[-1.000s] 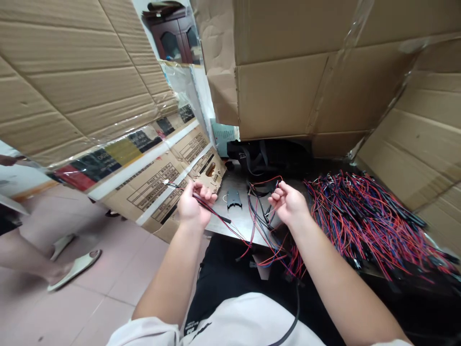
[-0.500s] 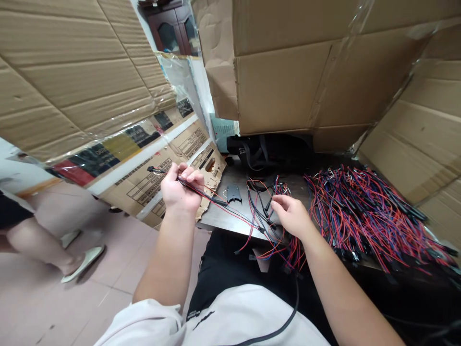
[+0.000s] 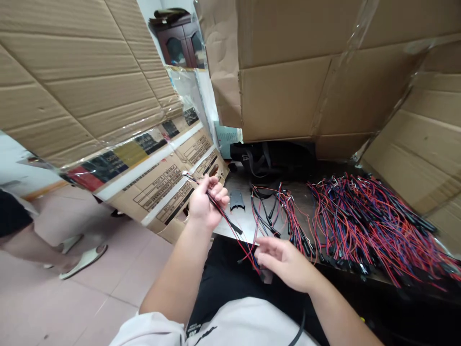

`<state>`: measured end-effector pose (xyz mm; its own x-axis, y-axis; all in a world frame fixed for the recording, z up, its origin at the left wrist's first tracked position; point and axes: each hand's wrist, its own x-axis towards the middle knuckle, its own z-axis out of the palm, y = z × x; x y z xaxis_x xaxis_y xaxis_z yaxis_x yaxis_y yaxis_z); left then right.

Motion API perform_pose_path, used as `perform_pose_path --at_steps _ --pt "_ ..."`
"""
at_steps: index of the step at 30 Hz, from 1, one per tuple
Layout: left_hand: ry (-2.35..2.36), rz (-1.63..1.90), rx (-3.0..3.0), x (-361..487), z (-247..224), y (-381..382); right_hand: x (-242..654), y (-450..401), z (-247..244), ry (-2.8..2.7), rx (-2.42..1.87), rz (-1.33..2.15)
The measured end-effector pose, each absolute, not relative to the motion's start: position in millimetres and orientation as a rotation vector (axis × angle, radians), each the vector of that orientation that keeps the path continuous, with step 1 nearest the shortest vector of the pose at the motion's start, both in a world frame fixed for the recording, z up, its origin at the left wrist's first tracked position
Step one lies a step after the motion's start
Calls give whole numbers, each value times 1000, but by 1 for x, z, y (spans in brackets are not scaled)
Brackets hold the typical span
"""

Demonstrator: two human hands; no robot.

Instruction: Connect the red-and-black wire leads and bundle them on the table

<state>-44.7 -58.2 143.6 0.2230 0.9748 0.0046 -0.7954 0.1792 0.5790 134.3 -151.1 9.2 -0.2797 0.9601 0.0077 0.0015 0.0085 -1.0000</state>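
Note:
My left hand [image 3: 207, 204] is closed around a wire harness with a black sleeve [image 3: 230, 222]. A small pale connector [image 3: 186, 173] sticks out past the thumb side, and thin red and black wires trail from the sleeve's lower end. My right hand [image 3: 284, 262] is low over the table's front edge, fingers curled against the trailing red wires [image 3: 251, 254]; the exact contact is partly hidden. Behind it lies a small bunch of harnesses [image 3: 295, 221] with black sleeves. A black plastic holder [image 3: 236, 200] rests on the table between my hands.
A large heap of red, blue and black harnesses [image 3: 367, 221] covers the right of the dark table [image 3: 225, 230]. A black bag [image 3: 273, 158] sits at the back. Cardboard panels [image 3: 288, 101] surround the table. At left, another person's legs and slippers [image 3: 84, 262] show.
My left hand has moved right and down with the harness, whose connector end now points differently. My right hand has left the black wires on the table and come down toward the front edge.

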Motion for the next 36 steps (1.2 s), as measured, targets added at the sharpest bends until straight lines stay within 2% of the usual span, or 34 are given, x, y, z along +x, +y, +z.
perform_pose_path --at_steps 6,16,20,23,29,32,36 --pt "462 1113 565 -34 138 -66 118 -173 -6 -1541 -1137 1252" --pt "588 1081 883 -25 127 -71 112 -177 5 -1510 -1090 1532" --pt "748 1085 1045 -20 126 -76 117 -174 4 -1453 -1109 1434" --pt "851 1033 1208 -15 126 -79 127 -168 27 -1368 -1129 1196" --pt "828 1080 1788 -3 136 -97 144 -151 108 -1208 -864 699" --pt "732 968 1974 -1 143 -108 147 -140 128 -1165 -772 690" --pt "702 714 1986 -2 145 -114 151 -134 123 -1147 -742 815"
